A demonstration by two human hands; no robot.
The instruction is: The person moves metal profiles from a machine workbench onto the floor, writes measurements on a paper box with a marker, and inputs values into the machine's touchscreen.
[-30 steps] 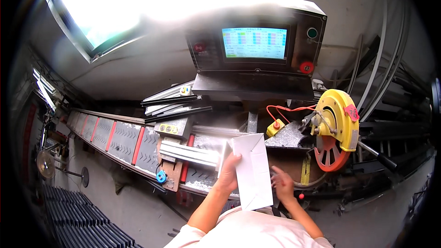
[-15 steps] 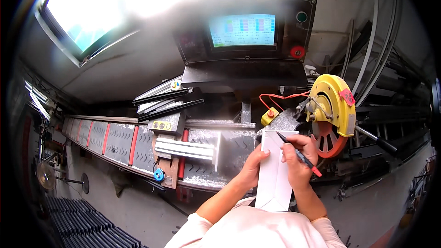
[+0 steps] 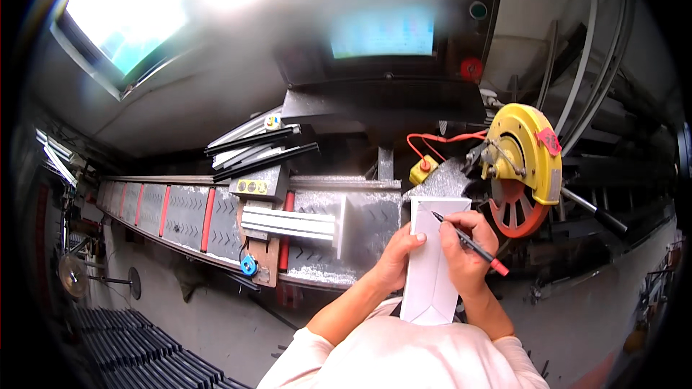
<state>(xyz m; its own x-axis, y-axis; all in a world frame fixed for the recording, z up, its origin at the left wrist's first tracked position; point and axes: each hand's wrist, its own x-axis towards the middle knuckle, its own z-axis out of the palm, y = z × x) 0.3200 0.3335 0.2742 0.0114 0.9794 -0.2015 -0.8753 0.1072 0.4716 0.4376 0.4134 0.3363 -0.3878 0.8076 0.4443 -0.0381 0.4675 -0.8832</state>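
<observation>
My left hand (image 3: 398, 253) grips the left edge of a long white paper packet (image 3: 431, 281), its thumb lying on the face. The packet has fold lines like an envelope's back, and its lower end is close to my shirt. In my right hand (image 3: 467, 252) is a black marker pen (image 3: 476, 248) with a red end, pinched between thumb and fingers. The pen's tip is at the upper part of the packet; whether it touches the paper I cannot tell.
A yellow-guarded saw (image 3: 530, 151) with a black-gripped lever stands to the right. Left of the packet, white profiles (image 3: 288, 223) lie on a dusty conveyor bed (image 3: 189, 220). Dark profiles (image 3: 270, 162) rest behind them, below a control panel with a lit screen (image 3: 382, 34). Black bars (image 3: 144, 349) are stacked lower left.
The view has shifted slightly, and the screen looks hazier. The pen tip has moved slightly left and down on the packet. Both hands keep their holds.
</observation>
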